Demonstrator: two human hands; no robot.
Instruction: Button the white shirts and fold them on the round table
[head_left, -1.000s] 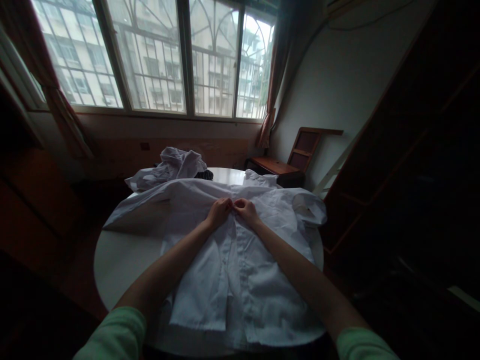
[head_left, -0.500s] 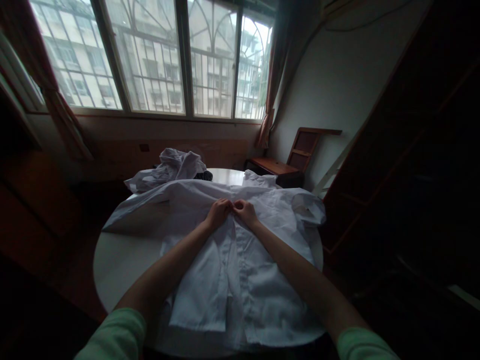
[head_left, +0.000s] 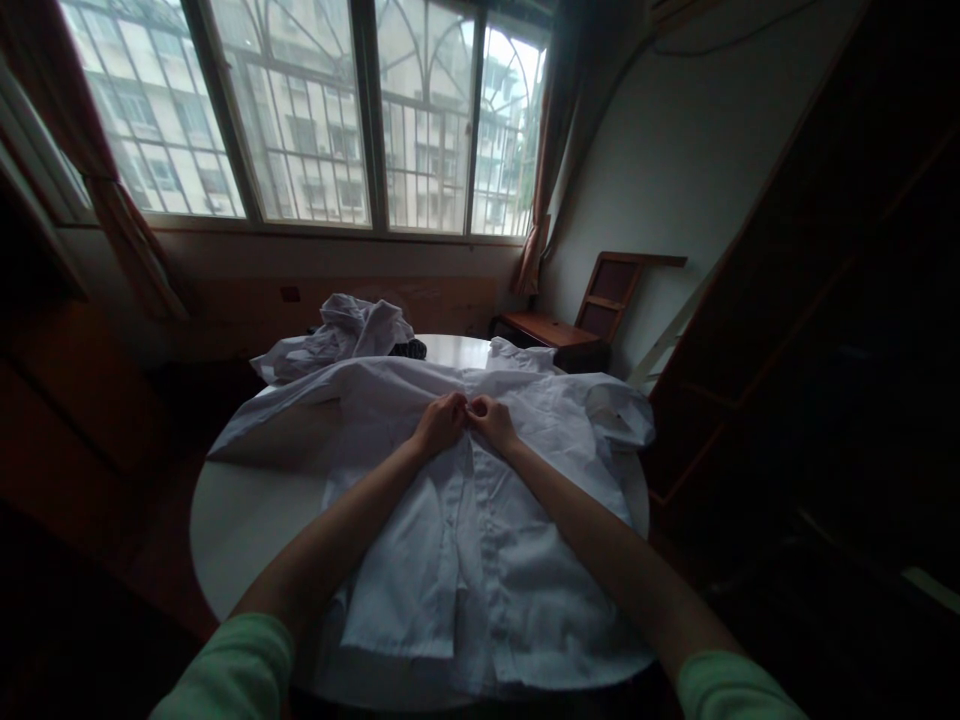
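Note:
A white shirt [head_left: 555,570] lies spread over a round white table [head_left: 240,520], its lower front parted along the middle and its sleeves out to both sides. Near the top of the front opening, my left hand [head_left: 442,422] pinches one edge of the shirt. My right hand [head_left: 491,422] pinches the other edge right beside it, and the fingertips of both hands nearly meet. Whether a button sits between the fingers is too small to make out.
A crumpled heap of white cloth [head_left: 360,330] rests at the table's far left, with a dark patterned item [head_left: 409,349] beside it. Another white cloth [head_left: 521,355] lies at the far right edge. A wooden chair [head_left: 600,300] stands beyond, near the window.
Both hands keep their pinch at the same spot on the shirt, with only slight finger movement. The view has shifted a little.

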